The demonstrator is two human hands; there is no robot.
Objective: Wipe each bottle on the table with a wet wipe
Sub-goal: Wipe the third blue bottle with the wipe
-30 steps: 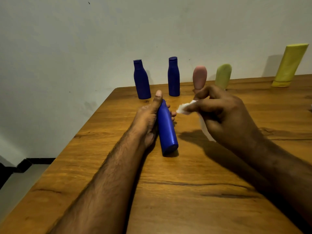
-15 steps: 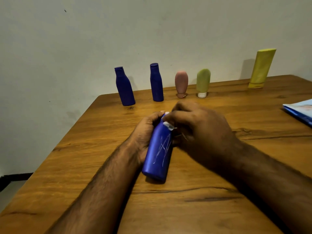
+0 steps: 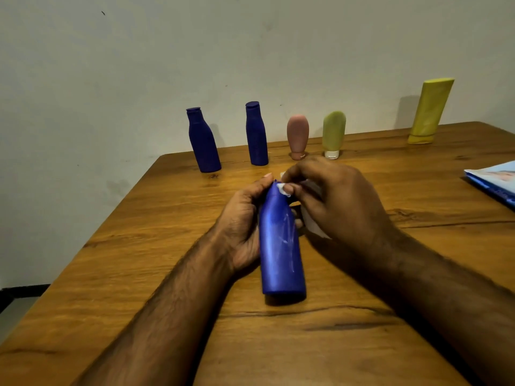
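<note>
A bright blue bottle (image 3: 280,252) is tilted over the wooden table (image 3: 167,218), its base toward me and its cap end away. My left hand (image 3: 242,227) grips its left side. My right hand (image 3: 340,201) pinches a white wet wipe (image 3: 312,221) against the bottle's cap end; most of the wipe is hidden under the palm. Wet streaks show on the bottle's body. Along the far edge stand two dark blue bottles (image 3: 203,142) (image 3: 256,135), a pink tube (image 3: 297,136), a green tube (image 3: 333,133) and a tall yellow tube (image 3: 429,111).
A blue and white wipe pack (image 3: 493,182) lies at the table's right edge. A pale wall stands right behind the row of bottles. The table's left edge drops off to a floor with a dark skirting.
My left hand has lifted and tilted the blue bottle toward me. My right hand has brought the wipe from beside the bottle onto its cap end. The view has shifted left.
</note>
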